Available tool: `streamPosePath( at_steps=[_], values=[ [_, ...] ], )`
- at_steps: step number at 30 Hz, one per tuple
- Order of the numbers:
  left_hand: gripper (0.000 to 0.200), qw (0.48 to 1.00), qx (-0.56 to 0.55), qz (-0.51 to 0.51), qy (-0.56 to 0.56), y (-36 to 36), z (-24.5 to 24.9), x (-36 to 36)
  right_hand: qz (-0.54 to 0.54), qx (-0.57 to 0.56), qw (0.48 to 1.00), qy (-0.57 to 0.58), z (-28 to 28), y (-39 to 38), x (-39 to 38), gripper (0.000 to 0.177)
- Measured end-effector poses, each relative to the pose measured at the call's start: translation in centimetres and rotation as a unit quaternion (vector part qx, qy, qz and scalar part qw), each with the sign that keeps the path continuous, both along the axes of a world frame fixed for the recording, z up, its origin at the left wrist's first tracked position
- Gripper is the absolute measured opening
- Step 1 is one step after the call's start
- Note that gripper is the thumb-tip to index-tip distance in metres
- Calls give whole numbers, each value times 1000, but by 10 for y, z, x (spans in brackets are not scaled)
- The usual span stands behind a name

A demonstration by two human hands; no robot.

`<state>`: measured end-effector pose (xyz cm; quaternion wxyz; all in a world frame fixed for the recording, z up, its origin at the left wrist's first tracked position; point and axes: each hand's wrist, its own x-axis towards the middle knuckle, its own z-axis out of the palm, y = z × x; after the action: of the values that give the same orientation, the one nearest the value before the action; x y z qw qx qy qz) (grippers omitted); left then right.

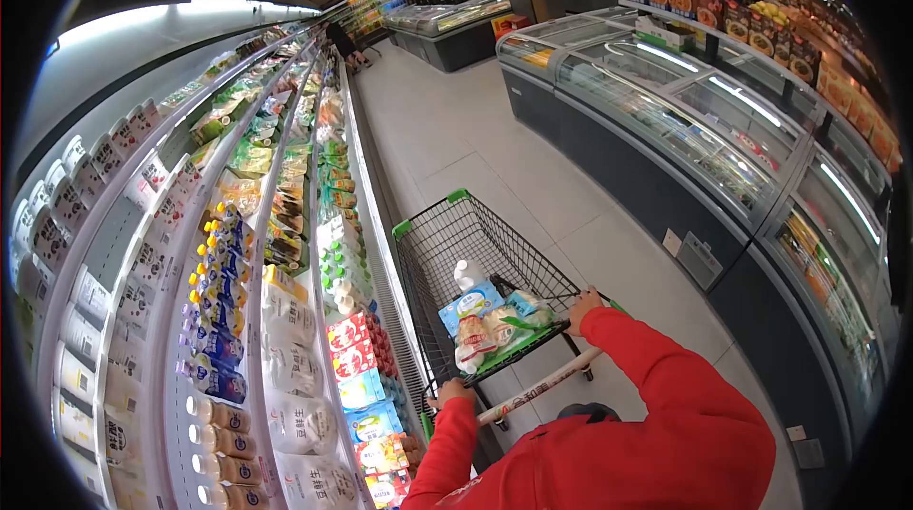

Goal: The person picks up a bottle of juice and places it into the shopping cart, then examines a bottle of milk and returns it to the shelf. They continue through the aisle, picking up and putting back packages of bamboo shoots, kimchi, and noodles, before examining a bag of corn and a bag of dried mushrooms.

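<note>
A black wire shopping cart (447, 225) with green corner pieces stands in front of me. My left hand (451, 393) is closed on the cart's near left corner, beside the refrigerated shelves. On the near right corner, my right hand (584, 308) has its fingers curled over the rim. Between the two hands runs the pale push handle (537, 386) with printed lettering. Inside the basket lie a white bottle (468, 273), a blue-and-white carton (472, 307) and several bagged goods (499, 327). What exactly the bags contain is hard to make out.
A long refrigerated shelf (376, 215) with bottles, cartons and bags borders the cart's left. Glass-topped freezers (647, 130) line the right side. Tiled floor (437, 120) stretches ahead between them. Far up the aisle, a person (344, 42) in dark clothes is by the shelves.
</note>
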<state>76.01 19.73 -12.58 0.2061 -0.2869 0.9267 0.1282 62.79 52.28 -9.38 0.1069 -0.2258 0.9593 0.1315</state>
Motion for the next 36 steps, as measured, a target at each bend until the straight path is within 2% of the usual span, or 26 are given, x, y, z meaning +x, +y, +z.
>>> streamPosePath(
  at_steps=[4,7,8,14,22,27,32,34,36],
  values=[
    [39,1000,-8,13,-15,-36,-4,-85,-9,-19,998,-63,-25,-32,-92,49],
    [39,999,-11,14,-29,-65,-14,-151,15,-20,994,-104,-18,-58,-154,46],
    [40,999,-8,13,-29,-68,-4,-172,27,-21,993,-115,-19,-63,-181,44],
    [40,1000,-7,7,-6,-117,-10,-303,65,-25,992,-105,-10,-108,-319,44],
    [32,997,-18,-4,69,-191,-31,-469,38,-30,992,-117,-25,-176,-499,47],
    [34,998,-33,20,48,-221,-26,-564,42,-44,994,-89,-19,-215,-588,38],
    [36,999,-33,37,5,-249,-13,-652,61,-61,993,-85,-23,-251,-677,39],
    [41,999,-27,35,4,-266,-22,-685,57,-58,992,-93,-31,-262,-700,40],
    [35,999,-20,28,38,-281,-25,-716,43,-51,994,-84,-35,-281,-743,41]
  ],
)
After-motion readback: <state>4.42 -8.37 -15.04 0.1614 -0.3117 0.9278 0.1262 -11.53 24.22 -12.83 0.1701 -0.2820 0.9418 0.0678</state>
